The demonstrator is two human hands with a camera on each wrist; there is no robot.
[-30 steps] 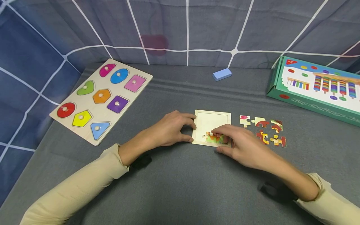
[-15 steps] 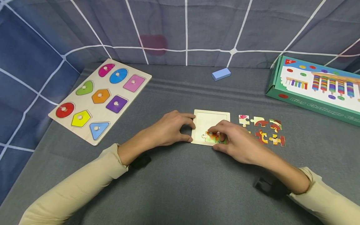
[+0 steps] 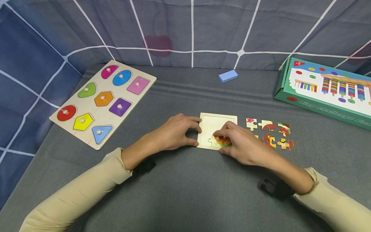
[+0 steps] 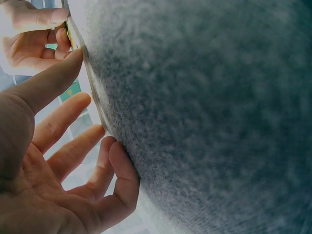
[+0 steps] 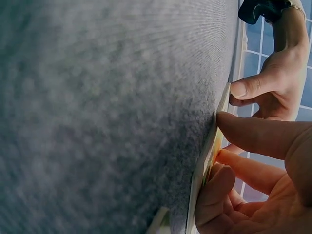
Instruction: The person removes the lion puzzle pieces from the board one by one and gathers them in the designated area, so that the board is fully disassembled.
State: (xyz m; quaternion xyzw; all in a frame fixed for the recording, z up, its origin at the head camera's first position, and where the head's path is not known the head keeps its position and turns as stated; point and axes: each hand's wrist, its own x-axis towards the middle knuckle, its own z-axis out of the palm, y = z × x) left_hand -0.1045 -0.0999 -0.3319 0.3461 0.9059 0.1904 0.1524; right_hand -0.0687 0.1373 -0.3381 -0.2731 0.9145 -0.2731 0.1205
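Note:
A square wooden puzzle board (image 3: pixel 205 125) lies flat on the grey cloth in the head view. Assembled pieces with a green and orange picture (image 3: pixel 215 140) sit in its front part, partly hidden under my right hand (image 3: pixel 243 143). That hand's index fingertip touches the picture, while its thumb rests at the board's front edge. My left hand (image 3: pixel 176 132) touches the board's left edge with thumb and fingertips, the fingers spread in the left wrist view. Several loose jigsaw pieces (image 3: pixel 269 140) lie right of the board, one mostly covered by my right hand.
At the left lies a wooden shape board (image 3: pixel 114 122) with coloured knobbed shapes. A blue block (image 3: pixel 228 76) is at the back, near the checked curtain (image 3: pixel 176 29). The green game box (image 3: pixel 324 111) stands at the back right.
My right hand has shifted slightly left and away from me over the picture pieces, its forearm swinging left. The left hand keeps its place at the board's edge.

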